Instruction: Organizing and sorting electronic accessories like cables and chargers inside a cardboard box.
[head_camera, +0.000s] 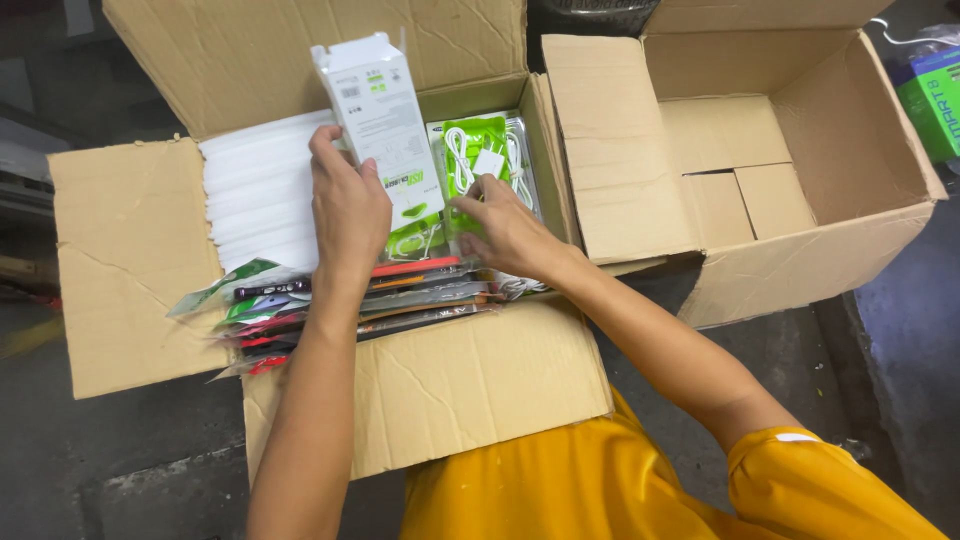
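L hand (348, 205) grips white charger box (380, 120) by bottom end only, could tip. R hand (505, 232) fingers spread, pressing green cable pack (476, 165); stacked packs (340, 305) at carton (440, 385) edge may slide.

This looks like a stockroom or packing area of a shop selling phone accessories. An open cardboard carton (140, 260) at 9 o'clock stands on a bare concrete floor (120, 470), packed with rows of white boxes (258, 190) and many identical packaged cables (478, 160). A second, emptied carton (800, 150) sits at 2 o'clock, with a green retail box (935, 100) at 3 o'clock.
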